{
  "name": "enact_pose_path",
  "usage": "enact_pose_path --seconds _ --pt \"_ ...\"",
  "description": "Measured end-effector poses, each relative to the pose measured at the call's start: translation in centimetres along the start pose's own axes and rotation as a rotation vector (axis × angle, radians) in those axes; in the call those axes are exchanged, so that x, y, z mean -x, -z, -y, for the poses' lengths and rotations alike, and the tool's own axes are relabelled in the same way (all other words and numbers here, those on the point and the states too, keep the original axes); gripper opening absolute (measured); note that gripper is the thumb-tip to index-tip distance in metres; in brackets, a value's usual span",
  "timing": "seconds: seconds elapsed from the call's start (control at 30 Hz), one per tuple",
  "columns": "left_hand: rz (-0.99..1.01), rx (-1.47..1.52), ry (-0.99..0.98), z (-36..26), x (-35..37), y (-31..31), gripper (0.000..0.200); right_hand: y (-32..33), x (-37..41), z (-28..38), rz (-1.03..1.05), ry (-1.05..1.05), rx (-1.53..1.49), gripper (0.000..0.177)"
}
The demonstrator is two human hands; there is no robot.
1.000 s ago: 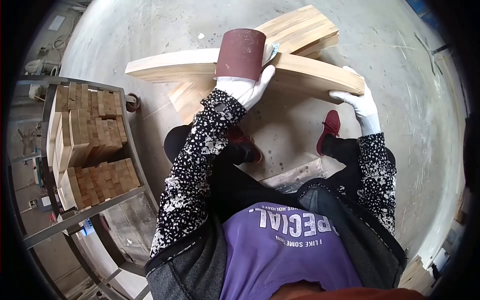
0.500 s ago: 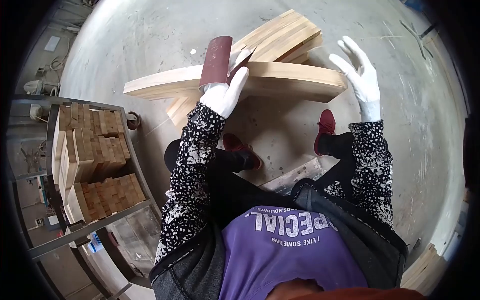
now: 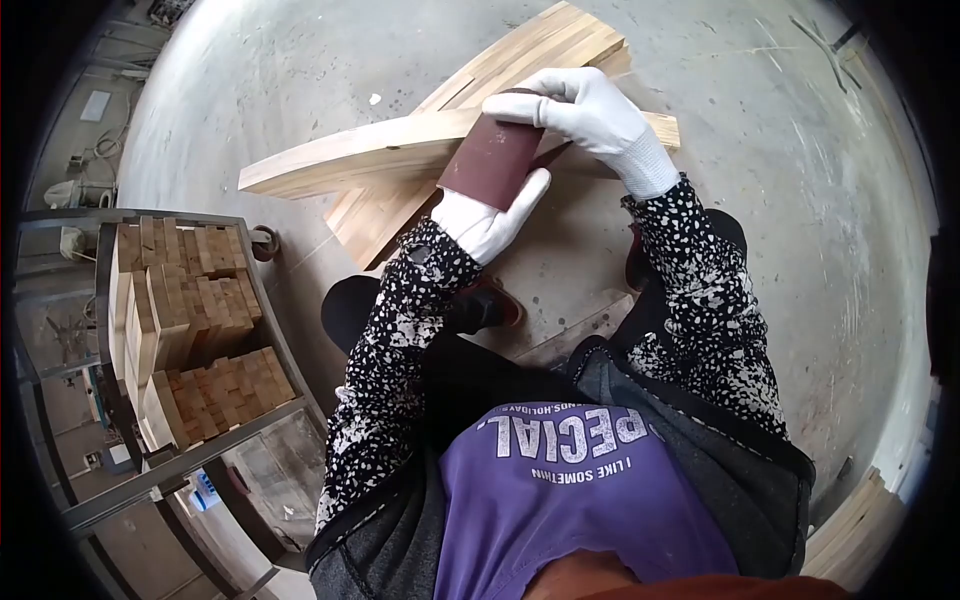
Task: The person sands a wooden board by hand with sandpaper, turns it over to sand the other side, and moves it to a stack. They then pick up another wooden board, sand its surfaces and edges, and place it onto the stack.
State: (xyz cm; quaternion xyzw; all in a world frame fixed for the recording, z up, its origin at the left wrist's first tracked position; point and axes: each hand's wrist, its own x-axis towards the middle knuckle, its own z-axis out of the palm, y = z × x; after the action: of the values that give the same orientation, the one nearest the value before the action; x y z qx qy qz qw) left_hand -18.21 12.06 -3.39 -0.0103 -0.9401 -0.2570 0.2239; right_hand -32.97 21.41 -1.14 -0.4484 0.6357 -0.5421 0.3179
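Observation:
A reddish-brown sheet of sandpaper (image 3: 492, 165) is bent over the fingers of my white-gloved left hand (image 3: 480, 222). The left thumb shows at its right side; the other fingers are hidden under the sheet. My right hand (image 3: 590, 115), also gloved in white, closes its thumb and fingers on the far end of the sandpaper. Below both hands lies a long curved wooden board (image 3: 345, 155), resting crosswise over another wooden piece made of glued strips (image 3: 540, 55). The hands and sandpaper cover part of the curved board.
On the left, a metal-framed rack (image 3: 190, 487) with a caster wheel (image 3: 265, 243) carries stacked wooden blocks (image 3: 215, 395). More wood (image 3: 850, 535) lies at the lower right. A bent metal rod (image 3: 830, 55) is on the concrete floor at the upper right. My feet are close below the boards.
My right hand has moved left from open air and closed on the sandpaper's far end. My left hand has shifted slightly right and down, and the sandpaper has tilted.

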Motion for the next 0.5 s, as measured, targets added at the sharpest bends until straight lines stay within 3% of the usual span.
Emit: enact_pose_path --seconds 0.17,0.27,0.37,0.43,0.5 --pt "0.018 0.185 0.277 -1.6 -0.6 0.7 0.044 0.3 1.1 1.4 -0.125 0.025 -0.181 0.027" --pt "-0.051 0.762 0.569 -1.1 -0.2 0.6 0.045 0.5 0.8 0.1 -0.165 0.016 -0.292 0.026" --pt "-0.082 0.848 0.431 1.4 1.4 -1.1 0.046 0.3 0.6 -0.6 -0.192 0.018 -0.605 0.029" --pt "-0.095 0.891 0.361 1.1 1.4 -1.2 0.047 0.2 0.7 -0.2 -0.199 0.026 -0.561 0.029" --pt "-0.122 1.342 0.417 -1.7 0.3 0.2 0.047 0.2 0.9 0.1 -0.204 0.044 -0.474 0.029"
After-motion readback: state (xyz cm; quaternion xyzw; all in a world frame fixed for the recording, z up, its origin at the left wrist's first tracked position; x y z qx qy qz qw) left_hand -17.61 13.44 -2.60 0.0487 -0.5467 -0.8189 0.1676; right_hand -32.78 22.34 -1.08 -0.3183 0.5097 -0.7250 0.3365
